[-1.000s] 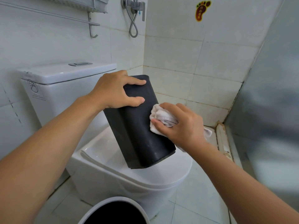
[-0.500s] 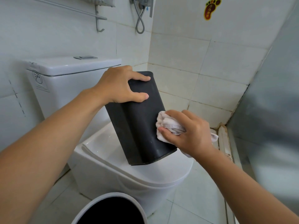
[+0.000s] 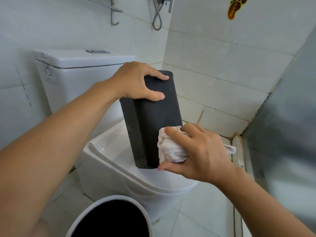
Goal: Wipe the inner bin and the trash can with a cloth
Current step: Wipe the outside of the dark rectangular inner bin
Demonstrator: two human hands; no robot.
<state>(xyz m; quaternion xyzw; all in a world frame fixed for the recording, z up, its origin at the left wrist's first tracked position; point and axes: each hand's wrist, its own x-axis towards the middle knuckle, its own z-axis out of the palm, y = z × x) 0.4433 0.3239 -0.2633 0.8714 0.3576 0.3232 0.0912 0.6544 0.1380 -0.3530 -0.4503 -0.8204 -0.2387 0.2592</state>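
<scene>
Left hand (image 3: 136, 81) clamps tilted inner bin (image 3: 152, 120) at frame centre; right hand (image 3: 198, 151) bunches cloth (image 3: 171, 147) against it. Hard rubbing might skid its base off the toilet lid (image 3: 153, 182).

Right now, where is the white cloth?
In the head view, the white cloth is bunched in the right hand, pressed against the lower right side of the black inner bin, above the closed toilet lid.

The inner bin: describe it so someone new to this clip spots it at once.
Start at the white toilet; standing tilted on its closed lid is the inner bin, a tall matte black container. The left hand holds its top, the right hand presses a white cloth to it. The trash can is white-rimmed, on the floor.
</scene>
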